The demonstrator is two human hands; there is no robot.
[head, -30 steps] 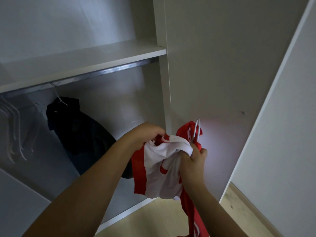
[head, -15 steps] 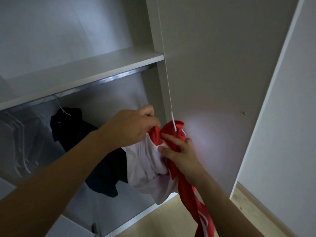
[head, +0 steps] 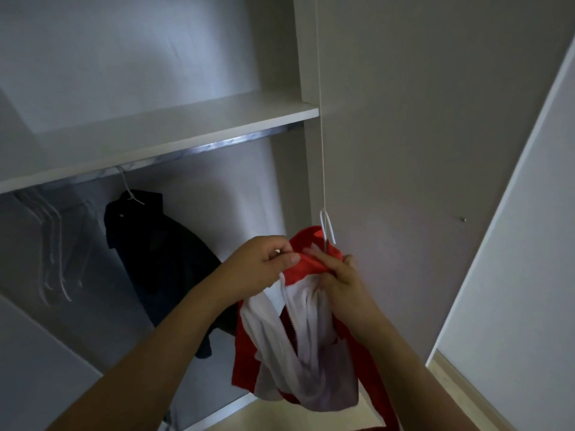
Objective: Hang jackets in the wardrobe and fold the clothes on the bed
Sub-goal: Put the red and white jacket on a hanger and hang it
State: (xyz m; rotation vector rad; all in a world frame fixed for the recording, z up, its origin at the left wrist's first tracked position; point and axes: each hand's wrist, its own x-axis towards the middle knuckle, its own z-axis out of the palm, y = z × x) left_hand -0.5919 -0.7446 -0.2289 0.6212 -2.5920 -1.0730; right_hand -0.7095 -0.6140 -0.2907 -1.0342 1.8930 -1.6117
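Red-and-white jacket (head: 298, 346) held up before the wardrobe (head: 174, 126)

Left hand (head: 261, 269) and right hand (head: 342, 281) pinch its red collar; white hanger (head: 327, 227) body hidden inside; no readable labels.

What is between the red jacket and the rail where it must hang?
Nothing visible blocks the way. The red jacket, on a white hanger, is gripped by the left hand and right hand below the rail. The dark jacket hangs further left, leaving a bare stretch of rail to its right.
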